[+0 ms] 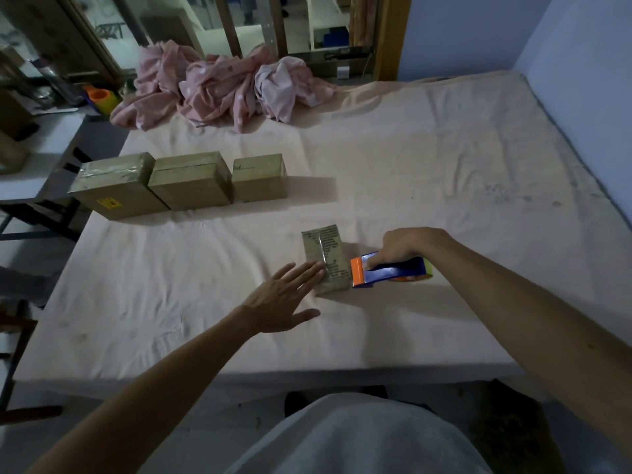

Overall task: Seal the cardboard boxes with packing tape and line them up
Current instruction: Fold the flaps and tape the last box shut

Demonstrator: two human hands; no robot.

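i see the left hand (284, 299) spread flat with straight fingers, the tips resting on the near left part of the small box (326, 260). that box lies on the sheet (427, 172) toward the near side of the bed. its top is printed with dark text, and a shiny strip of tape runs along its middle seam. the right hand (407, 246) is curled round the blue tape dispenser (390, 270). the dispenser's orange front sits just beside the box's right edge, but in this dim view i cannot tell whether it touches the cardboard. further back and to the left, three more boxes stand in a row. the large box (116, 186) has glossy tape on top and a yellow label on its side. the middle box (191, 181) stands right against it, and the third box (260, 177) is just beside that one on the right. a crumpled pink blanket (222, 83) lies at the far edge of the bed.
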